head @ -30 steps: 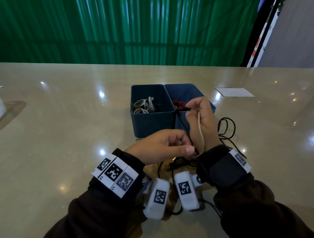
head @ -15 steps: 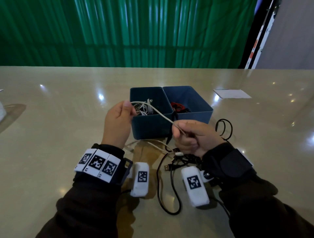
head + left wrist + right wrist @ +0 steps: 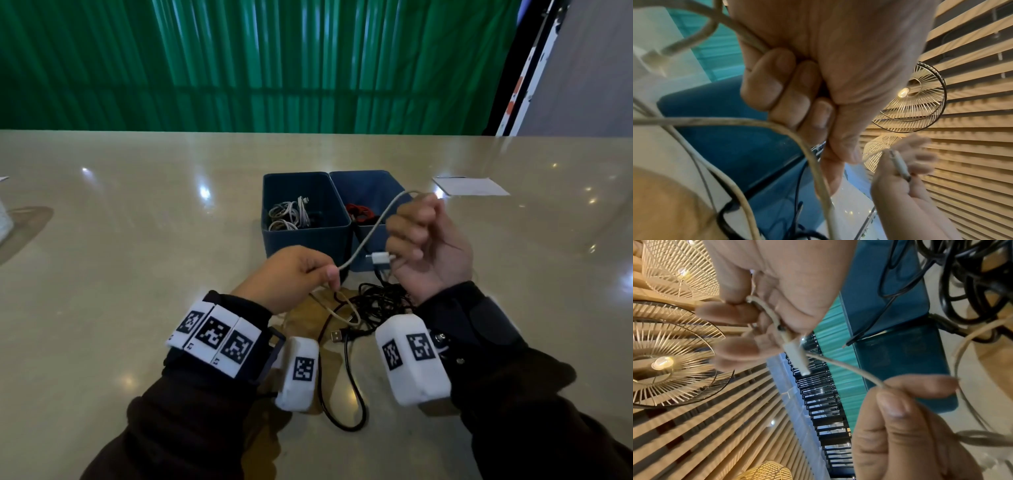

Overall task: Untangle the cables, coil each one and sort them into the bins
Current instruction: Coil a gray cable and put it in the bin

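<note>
Head view: we are pinching the white cable (image 3: 368,240) in our left hand (image 3: 291,277) and clasping its plug end in our right hand (image 3: 428,246), above the worktop (image 3: 137,240). Its tail is trailing through the black tangle (image 3: 380,305); pulling is risking snagging.

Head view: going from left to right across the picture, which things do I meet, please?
Left hand → left bin holding white coiled cables → right bin holding a red cable → right hand → white paper.
</note>
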The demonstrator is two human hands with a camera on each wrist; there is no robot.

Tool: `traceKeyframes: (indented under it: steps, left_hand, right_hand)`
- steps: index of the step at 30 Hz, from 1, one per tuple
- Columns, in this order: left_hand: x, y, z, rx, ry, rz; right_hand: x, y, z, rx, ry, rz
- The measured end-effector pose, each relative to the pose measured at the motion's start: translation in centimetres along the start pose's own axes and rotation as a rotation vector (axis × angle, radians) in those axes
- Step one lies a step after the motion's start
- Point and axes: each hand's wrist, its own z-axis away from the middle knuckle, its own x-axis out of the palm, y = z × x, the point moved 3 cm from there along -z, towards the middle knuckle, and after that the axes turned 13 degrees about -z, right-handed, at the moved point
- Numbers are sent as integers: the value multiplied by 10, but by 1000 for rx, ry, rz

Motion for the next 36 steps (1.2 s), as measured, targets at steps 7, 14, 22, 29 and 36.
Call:
traceKeyframes:
  steps: [7, 14, 22, 29, 36]
  left_hand:
    - [12, 14, -1, 80, -117, -22]
    - [12, 19, 1, 95, -116, 10]
    - [16, 22, 0, 114, -181, 20]
    - [16, 24, 1, 123, -183, 31]
    - [13, 23, 2, 112, -140, 51]
  right_hand:
    - [-8, 2, -3, -183, 143, 21]
    - [-9, 2, 0, -324, 312, 185]
    - [-14, 0, -2, -216, 329, 134]
    - [-11, -1, -2, -214, 177, 86]
    - [-9, 1, -5, -300, 277, 375]
